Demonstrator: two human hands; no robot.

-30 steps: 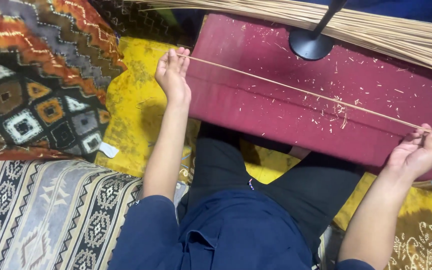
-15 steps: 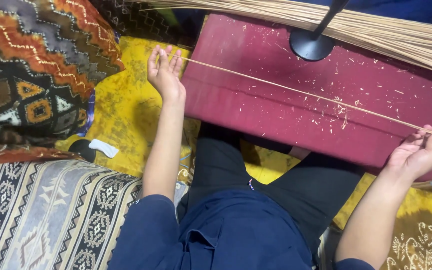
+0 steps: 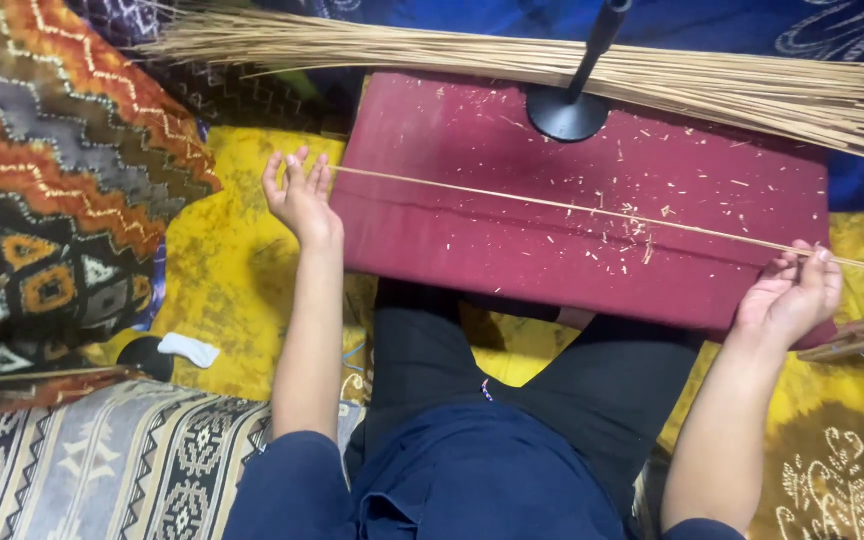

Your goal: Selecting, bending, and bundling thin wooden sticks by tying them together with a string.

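A maroon cushion [image 3: 592, 215] lies across the person's lap, and everything else is placed around it. Beyond its far edge a long bundle of pale reed sticks [image 3: 552, 65] stretches nearly the full width of the view, resting on blue cloth [image 3: 752, 25]. Under and to the near-left of the cushion is a yellow patterned cloth [image 3: 222, 280], with a zigzag woven textile [image 3: 62, 180] further left. On the cushion's far side stands a round black stand base [image 3: 567, 115] with its pole rising out of view. Small pale shavings [image 3: 642, 225] are scattered over the cushion top, thickest toward its right half.

A single thin reed stick [image 3: 552, 205], straight, pale tan and very slender, lies diagonally across the cushion from its left edge to past its right edge. The left hand [image 3: 300, 195] is at the cushion's left edge, palm up with fingers spread wide, the stick's end beside its fingertips; contact cannot be told. The right hand [image 3: 792, 295], at the cushion's right near corner, pinches the stick between thumb and curled fingers.
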